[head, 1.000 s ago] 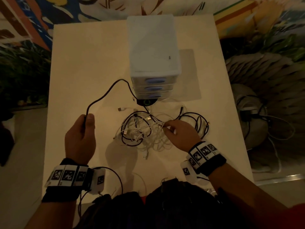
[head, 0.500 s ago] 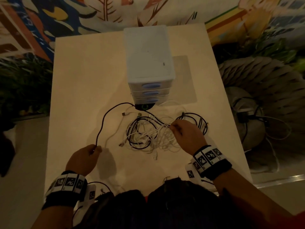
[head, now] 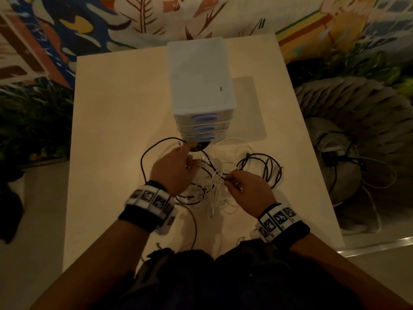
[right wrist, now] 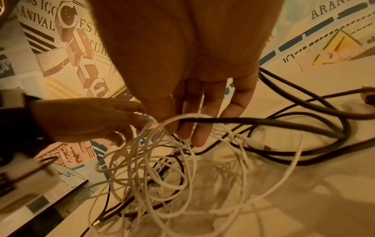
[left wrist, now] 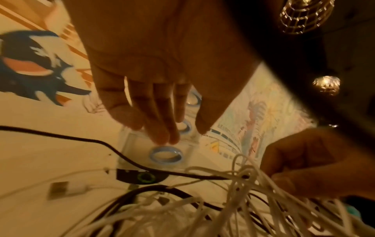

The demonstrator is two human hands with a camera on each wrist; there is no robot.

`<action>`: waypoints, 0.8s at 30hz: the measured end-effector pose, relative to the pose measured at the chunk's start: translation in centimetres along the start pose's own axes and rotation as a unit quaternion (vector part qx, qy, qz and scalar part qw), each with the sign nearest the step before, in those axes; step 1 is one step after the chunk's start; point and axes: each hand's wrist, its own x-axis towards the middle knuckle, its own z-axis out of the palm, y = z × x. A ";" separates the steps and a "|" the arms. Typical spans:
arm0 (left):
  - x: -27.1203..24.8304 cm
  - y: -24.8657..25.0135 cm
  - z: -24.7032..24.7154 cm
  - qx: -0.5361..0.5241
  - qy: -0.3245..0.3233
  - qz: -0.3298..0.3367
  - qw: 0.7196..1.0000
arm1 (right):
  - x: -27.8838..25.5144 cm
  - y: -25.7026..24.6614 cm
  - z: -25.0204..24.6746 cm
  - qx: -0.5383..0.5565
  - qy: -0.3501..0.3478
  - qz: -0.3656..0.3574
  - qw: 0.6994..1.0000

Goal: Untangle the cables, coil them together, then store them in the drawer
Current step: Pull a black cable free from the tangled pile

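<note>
Head view: at lower centre, a right hand (head: 248,191) pinches tangled black and white cables (head: 210,182) on a pale table (head: 111,130); the left hand (head: 174,168), fingers spread, hovers above them. Beyond stands a white drawer unit (head: 201,86), all drawers closed, before a painted mural (head: 89,23) across the top.
</note>
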 end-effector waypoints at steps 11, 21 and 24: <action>4.9 0.5 2.7 0.142 -0.166 0.083 0.972 | 0.0 0.9 -1.8 0.004 -0.049 0.014 0.999; 2.5 0.5 0.8 -0.021 -0.042 0.086 0.995 | 6.3 -3.3 -1.9 -0.083 -0.094 -0.026 0.992; 2.1 -0.1 0.5 -0.044 -0.027 0.057 0.997 | 6.4 -3.5 -1.3 -0.051 -0.063 -0.029 0.996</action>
